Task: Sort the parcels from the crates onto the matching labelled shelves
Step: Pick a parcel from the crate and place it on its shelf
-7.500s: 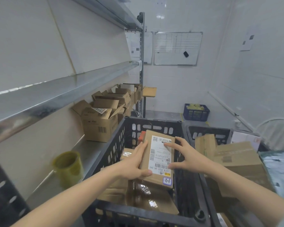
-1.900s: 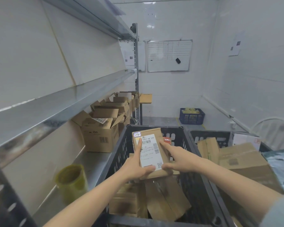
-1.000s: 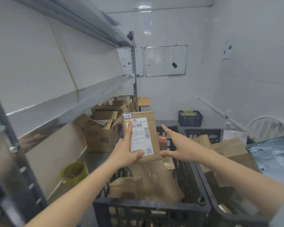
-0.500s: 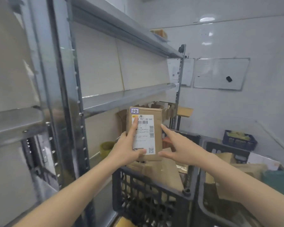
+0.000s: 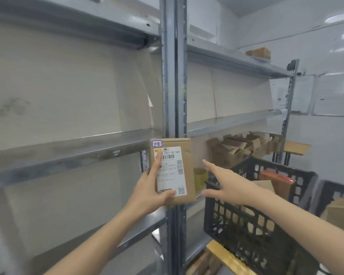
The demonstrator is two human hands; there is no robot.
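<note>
A flat brown parcel (image 5: 184, 161) with a white shipping label and a small tag reading "1-2" is held upright in front of the shelf upright (image 5: 174, 80). My left hand (image 5: 150, 192) grips it from the left and below, index finger lying along the label. My right hand (image 5: 229, 184) hovers just right of the parcel, fingers spread, not touching it. To the right stands the black crate (image 5: 246, 225) with more brown parcels and an orange-red one (image 5: 276, 180). A grey metal shelf (image 5: 68, 155) runs on the left at parcel height.
Open cardboard boxes (image 5: 232, 149) sit on the right bay's lower shelf, with a yellow-green tape roll (image 5: 199, 176) behind the parcel. A small box (image 5: 259, 53) rests on the high shelf. A second crate (image 5: 334, 197) stands far right. Whiteboards hang on the back wall.
The view has swung left toward the left shelf bay. My left hand carried the parcel left in front of the upright. My right hand came off the parcel and now hovers apart.
</note>
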